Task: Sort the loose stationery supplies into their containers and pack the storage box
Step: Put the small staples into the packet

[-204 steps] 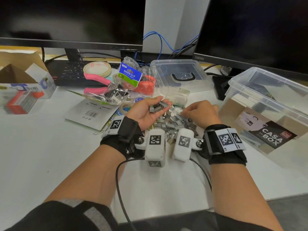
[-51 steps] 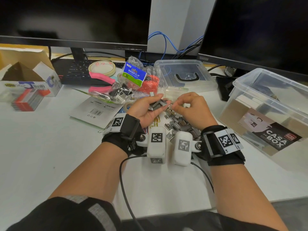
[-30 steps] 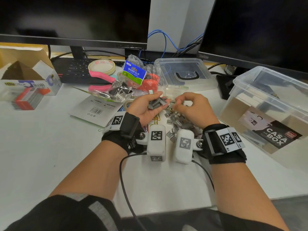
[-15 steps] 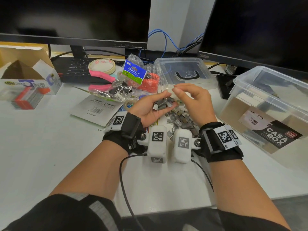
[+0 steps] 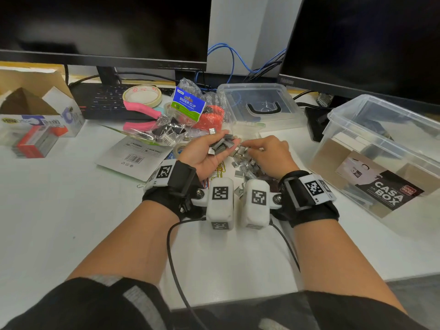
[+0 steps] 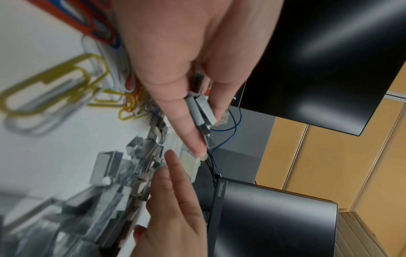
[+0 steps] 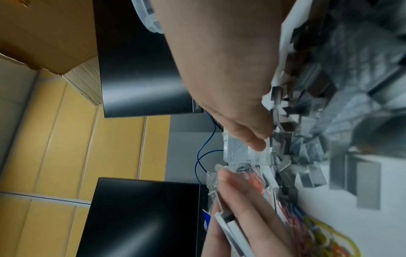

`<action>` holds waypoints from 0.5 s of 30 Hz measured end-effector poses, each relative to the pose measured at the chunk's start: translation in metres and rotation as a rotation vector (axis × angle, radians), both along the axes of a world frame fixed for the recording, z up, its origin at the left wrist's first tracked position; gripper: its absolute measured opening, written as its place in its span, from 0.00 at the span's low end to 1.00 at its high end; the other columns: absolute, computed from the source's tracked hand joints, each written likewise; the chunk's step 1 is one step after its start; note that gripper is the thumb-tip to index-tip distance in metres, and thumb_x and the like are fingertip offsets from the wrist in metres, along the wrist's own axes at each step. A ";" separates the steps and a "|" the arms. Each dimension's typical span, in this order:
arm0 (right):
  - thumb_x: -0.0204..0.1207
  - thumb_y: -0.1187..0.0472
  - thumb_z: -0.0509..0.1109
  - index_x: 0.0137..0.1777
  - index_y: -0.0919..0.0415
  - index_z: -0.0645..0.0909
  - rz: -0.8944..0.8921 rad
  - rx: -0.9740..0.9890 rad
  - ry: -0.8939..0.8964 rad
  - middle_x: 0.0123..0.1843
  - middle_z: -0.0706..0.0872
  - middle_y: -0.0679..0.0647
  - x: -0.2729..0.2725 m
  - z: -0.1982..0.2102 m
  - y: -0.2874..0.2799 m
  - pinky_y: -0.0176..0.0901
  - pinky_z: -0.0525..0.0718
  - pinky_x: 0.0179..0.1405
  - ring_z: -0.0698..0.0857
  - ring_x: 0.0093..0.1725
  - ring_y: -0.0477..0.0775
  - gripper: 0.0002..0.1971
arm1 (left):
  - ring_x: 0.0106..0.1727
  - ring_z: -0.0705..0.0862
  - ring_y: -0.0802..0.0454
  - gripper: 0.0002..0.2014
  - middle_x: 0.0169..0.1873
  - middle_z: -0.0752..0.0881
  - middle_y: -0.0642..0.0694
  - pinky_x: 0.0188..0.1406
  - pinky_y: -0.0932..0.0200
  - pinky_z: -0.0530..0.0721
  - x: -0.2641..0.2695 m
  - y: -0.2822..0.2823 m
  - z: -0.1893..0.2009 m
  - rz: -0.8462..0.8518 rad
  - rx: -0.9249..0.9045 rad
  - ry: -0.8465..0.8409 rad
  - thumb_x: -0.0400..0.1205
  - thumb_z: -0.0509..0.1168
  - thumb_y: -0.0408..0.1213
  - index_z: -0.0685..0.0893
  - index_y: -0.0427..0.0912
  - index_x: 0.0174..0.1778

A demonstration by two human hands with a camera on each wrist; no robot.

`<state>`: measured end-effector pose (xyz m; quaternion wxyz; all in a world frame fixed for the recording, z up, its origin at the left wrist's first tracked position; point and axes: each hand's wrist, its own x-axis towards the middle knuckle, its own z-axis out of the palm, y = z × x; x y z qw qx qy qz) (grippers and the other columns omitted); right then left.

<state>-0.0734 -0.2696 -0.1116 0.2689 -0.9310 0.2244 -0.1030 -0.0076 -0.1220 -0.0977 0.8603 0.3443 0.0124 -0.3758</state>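
My left hand is palm up over the desk and cups several grey staple strips; in the left wrist view its thumb and finger clamp the strips. My right hand hovers beside it, fingers curled down onto a loose pile of staple strips, pinching one at the pile's far edge. A small clear case lies just beyond both sets of fingertips. Coloured paper clips lie under my left wrist. The clear storage box stands open at the right.
The box's lid lies behind the hands. A binder clip bag, tape roll, pink-handled pliers and a keyboard crowd the back left. A torn cardboard box sits far left. Two monitors stand behind.
My right hand came down from beside my left fingertips onto the staple pile. My left hand stayed cupped with its strips, shifting only slightly.
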 end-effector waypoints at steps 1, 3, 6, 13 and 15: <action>0.80 0.53 0.63 0.59 0.39 0.84 0.018 -0.039 0.031 0.60 0.84 0.53 0.003 -0.002 0.000 0.49 0.65 0.60 0.74 0.65 0.63 0.13 | 0.45 0.85 0.39 0.05 0.43 0.84 0.32 0.38 0.53 0.90 0.000 0.000 0.000 0.000 -0.002 0.003 0.83 0.60 0.24 0.81 0.27 0.47; 0.80 0.53 0.62 0.58 0.38 0.84 0.026 -0.091 0.076 0.61 0.82 0.55 0.007 -0.003 -0.001 0.50 0.65 0.60 0.74 0.64 0.63 0.13 | 0.46 0.85 0.39 0.05 0.44 0.83 0.32 0.39 0.53 0.90 0.000 0.000 0.000 0.001 -0.010 0.005 0.83 0.60 0.24 0.81 0.27 0.47; 0.78 0.57 0.63 0.46 0.39 0.85 -0.018 -0.075 0.046 0.59 0.83 0.54 0.006 -0.002 -0.003 0.46 0.63 0.54 0.75 0.63 0.61 0.12 | 0.47 0.85 0.38 0.05 0.46 0.83 0.31 0.41 0.52 0.90 0.001 0.000 -0.001 -0.001 -0.006 0.003 0.83 0.60 0.24 0.81 0.27 0.47; 0.76 0.58 0.60 0.57 0.39 0.84 0.053 -0.092 0.117 0.58 0.83 0.58 0.007 -0.004 -0.002 0.51 0.65 0.61 0.75 0.64 0.63 0.17 | 0.47 0.85 0.37 0.05 0.46 0.83 0.31 0.41 0.52 0.89 0.002 0.000 -0.001 0.001 -0.013 0.004 0.83 0.60 0.24 0.81 0.27 0.47; 0.76 0.55 0.62 0.43 0.38 0.83 0.010 -0.067 0.109 0.54 0.85 0.58 0.007 -0.003 -0.002 0.49 0.64 0.56 0.76 0.63 0.62 0.11 | 0.48 0.85 0.37 0.05 0.47 0.82 0.31 0.40 0.52 0.90 0.003 0.001 -0.001 0.004 -0.018 0.006 0.83 0.60 0.24 0.81 0.27 0.47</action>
